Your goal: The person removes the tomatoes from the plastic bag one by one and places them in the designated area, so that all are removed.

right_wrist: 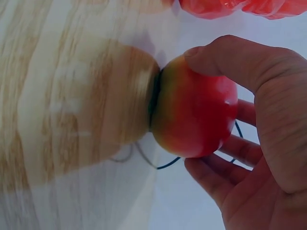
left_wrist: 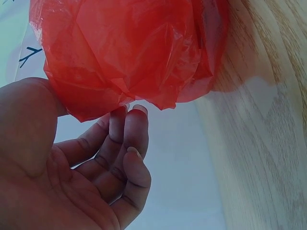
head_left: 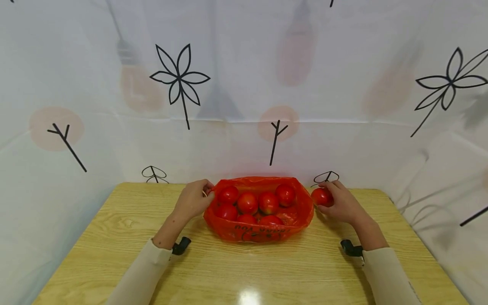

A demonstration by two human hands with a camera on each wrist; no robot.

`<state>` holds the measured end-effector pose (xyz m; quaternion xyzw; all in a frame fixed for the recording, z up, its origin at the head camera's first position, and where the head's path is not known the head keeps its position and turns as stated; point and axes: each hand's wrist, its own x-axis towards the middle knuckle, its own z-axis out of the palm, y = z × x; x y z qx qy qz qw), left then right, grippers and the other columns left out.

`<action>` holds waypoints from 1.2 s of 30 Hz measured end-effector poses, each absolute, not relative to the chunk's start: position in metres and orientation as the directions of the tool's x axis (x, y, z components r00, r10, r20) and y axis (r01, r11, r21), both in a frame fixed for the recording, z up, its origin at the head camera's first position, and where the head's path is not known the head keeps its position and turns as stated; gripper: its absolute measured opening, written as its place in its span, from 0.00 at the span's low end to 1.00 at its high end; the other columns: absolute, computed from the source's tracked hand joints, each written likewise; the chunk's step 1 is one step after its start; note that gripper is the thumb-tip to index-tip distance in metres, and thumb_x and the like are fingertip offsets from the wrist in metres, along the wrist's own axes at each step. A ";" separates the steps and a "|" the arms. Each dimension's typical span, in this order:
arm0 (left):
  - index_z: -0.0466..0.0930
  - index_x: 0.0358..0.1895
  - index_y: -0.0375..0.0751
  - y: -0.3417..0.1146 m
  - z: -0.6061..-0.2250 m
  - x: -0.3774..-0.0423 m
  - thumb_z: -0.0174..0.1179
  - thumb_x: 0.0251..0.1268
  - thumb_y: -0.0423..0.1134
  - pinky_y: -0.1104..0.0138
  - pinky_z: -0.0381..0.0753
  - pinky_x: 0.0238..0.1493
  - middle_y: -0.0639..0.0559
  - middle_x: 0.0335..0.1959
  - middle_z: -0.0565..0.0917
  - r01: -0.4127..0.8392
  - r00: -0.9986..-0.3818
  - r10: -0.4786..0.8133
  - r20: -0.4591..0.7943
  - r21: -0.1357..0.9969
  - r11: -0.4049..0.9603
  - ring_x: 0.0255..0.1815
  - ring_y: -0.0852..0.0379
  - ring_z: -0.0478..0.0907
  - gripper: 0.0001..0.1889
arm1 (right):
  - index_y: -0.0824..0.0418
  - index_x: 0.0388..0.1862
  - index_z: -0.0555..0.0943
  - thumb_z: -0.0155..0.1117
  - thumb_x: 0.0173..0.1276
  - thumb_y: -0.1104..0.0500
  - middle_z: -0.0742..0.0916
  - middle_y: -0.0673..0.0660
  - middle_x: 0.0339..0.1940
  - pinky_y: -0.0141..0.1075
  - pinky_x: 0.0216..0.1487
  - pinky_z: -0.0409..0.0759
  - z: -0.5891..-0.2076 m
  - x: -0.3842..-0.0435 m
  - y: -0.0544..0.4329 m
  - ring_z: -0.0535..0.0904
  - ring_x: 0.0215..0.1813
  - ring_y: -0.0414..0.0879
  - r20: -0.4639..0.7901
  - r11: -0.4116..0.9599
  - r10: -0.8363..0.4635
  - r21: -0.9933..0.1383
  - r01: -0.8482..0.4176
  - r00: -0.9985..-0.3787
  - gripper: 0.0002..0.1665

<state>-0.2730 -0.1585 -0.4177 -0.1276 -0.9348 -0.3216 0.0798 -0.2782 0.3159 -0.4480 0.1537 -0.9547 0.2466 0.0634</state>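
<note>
In the head view a red plastic bag stands with its mouth spread wide on the table. Several shiny red tomatoes lie inside it. My left hand pinches the bag's left rim; in the left wrist view, the thumb goes behind the plastic and the fingertips are curled at its edge. To the right of the bag, my right hand grips one tomato between thumb and fingers. That tomato is red, fading to yellow-green at its dark green stem end, which faces the tabletop.
The light wood table ends at the back against a white cloth printed with black flowers and twigs. A black wrist mount is strapped on the left arm, another black mount on the right.
</note>
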 end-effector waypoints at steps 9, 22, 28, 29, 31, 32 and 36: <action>0.86 0.47 0.37 -0.158 -0.418 -0.273 0.61 0.69 0.35 0.65 0.78 0.29 0.51 0.32 0.85 0.280 -0.958 0.187 0.217 0.581 0.764 0.28 0.56 0.76 0.09 | 0.69 0.69 0.75 0.83 0.59 0.59 0.78 0.70 0.60 0.63 0.54 0.85 -0.440 -0.274 0.314 0.79 0.59 0.69 0.217 0.831 -0.270 -0.440 -0.340 -0.938 0.42; 0.86 0.47 0.37 -0.158 -0.419 -0.272 0.61 0.70 0.36 0.65 0.79 0.29 0.51 0.33 0.85 0.282 -0.958 0.188 0.218 0.583 0.762 0.29 0.55 0.77 0.09 | 0.66 0.67 0.77 0.83 0.58 0.61 0.80 0.69 0.61 0.66 0.59 0.81 -0.422 -0.267 0.306 0.76 0.61 0.67 0.300 0.823 -0.307 -0.394 -0.410 -0.903 0.39; 0.86 0.47 0.38 -0.159 -0.419 -0.273 0.61 0.69 0.35 0.65 0.79 0.31 0.51 0.33 0.85 0.293 -0.954 0.191 0.233 0.579 0.761 0.30 0.55 0.78 0.09 | 0.65 0.66 0.76 0.80 0.62 0.62 0.79 0.67 0.62 0.66 0.60 0.81 -0.413 -0.266 0.301 0.76 0.61 0.64 0.324 0.819 -0.323 -0.376 -0.434 -0.889 0.35; 0.86 0.47 0.38 -0.159 -0.419 -0.273 0.61 0.69 0.35 0.64 0.79 0.31 0.51 0.33 0.85 0.296 -0.953 0.191 0.236 0.577 0.761 0.30 0.55 0.78 0.09 | 0.64 0.66 0.76 0.79 0.62 0.62 0.79 0.66 0.62 0.66 0.60 0.81 -0.411 -0.265 0.300 0.76 0.62 0.64 0.328 0.818 -0.325 -0.373 -0.437 -0.887 0.35; 0.86 0.47 0.37 -0.159 -0.418 -0.273 0.61 0.69 0.35 0.64 0.79 0.31 0.51 0.33 0.85 0.300 -0.952 0.195 0.237 0.578 0.759 0.30 0.55 0.77 0.09 | 0.64 0.66 0.76 0.77 0.63 0.63 0.79 0.65 0.62 0.65 0.60 0.81 -0.408 -0.264 0.298 0.76 0.62 0.64 0.338 0.817 -0.332 -0.364 -0.447 -0.881 0.33; 0.86 0.47 0.37 -0.159 -0.418 -0.273 0.61 0.69 0.35 0.64 0.79 0.31 0.51 0.33 0.85 0.301 -0.951 0.197 0.237 0.579 0.758 0.30 0.55 0.77 0.09 | 0.64 0.66 0.76 0.77 0.64 0.63 0.79 0.64 0.62 0.65 0.60 0.81 -0.407 -0.264 0.297 0.76 0.62 0.64 0.342 0.816 -0.335 -0.361 -0.451 -0.878 0.33; 0.86 0.46 0.37 -0.159 -0.418 -0.273 0.61 0.69 0.35 0.64 0.79 0.31 0.51 0.32 0.85 0.308 -0.949 0.203 0.242 0.574 0.759 0.29 0.55 0.77 0.09 | 0.63 0.66 0.76 0.77 0.64 0.63 0.79 0.63 0.61 0.64 0.59 0.82 -0.402 -0.261 0.291 0.76 0.62 0.63 0.365 0.813 -0.349 -0.340 -0.472 -0.863 0.33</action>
